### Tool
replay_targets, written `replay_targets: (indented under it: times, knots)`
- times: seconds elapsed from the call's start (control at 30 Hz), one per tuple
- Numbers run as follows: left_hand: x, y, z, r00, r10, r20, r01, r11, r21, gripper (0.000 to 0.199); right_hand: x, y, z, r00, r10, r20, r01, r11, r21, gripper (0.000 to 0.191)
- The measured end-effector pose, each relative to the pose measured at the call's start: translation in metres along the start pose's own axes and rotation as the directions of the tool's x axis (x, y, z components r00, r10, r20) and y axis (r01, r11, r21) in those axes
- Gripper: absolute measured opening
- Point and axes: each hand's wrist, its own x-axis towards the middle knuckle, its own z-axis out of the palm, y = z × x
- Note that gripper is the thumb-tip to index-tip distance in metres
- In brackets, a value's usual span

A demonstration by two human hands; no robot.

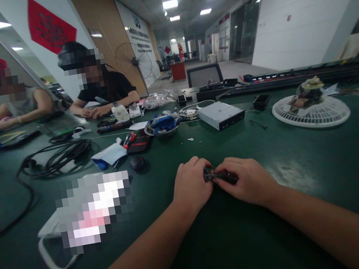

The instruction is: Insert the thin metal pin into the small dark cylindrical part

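Note:
Both hands meet over the dark green table (pixel 201 260), low in front of me. My left hand (pixel 193 181) is closed around a small dark part (pixel 207 174), mostly covered by the fingers, so its kind is not clear. My right hand (pixel 248 180) grips a screwdriver (pixel 227 176) with a dark, slightly reddish handle. The screwdriver's thin end points left and reaches the small part; whether it sits in a screw cannot be made out.
Beyond the hands stand a white box-shaped drive (pixel 221 114), a bowl (pixel 163 130) holding blue things, and a white fan grille (pixel 310 109) with a motor. Left lie a black mouse (pixel 137 162), coiled cables (pixel 55 158) and a blurred-out device (pixel 92 210). Two people sit across on the left.

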Motion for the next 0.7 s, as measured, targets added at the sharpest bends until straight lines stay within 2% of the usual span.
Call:
replay_targets:
  times: [0.23,0.47,0.7]
  knots:
    - [0.0005,-0.0013,0.0016,0.999,0.046,0.004,-0.046,0.999,-0.013,0.013,0.0002,0.0014,0.0016,0.998,0.065,-0.015,-0.065,0.998,0.019,0.012]
    - [0.0009,0.0006,-0.0004,0.997,0.072,-0.013,-0.073,0.996,-0.06,0.014,-0.0004,0.0012,0.0021,0.996,0.083,-0.045,-0.079,0.994,0.075,0.012]
    - [0.0005,0.0022,-0.0017,0.996,-0.01,-0.083,0.001,0.994,-0.111,0.009,0.0004,0.0024,0.0017,0.984,0.147,-0.097,-0.123,0.968,0.217,0.01]
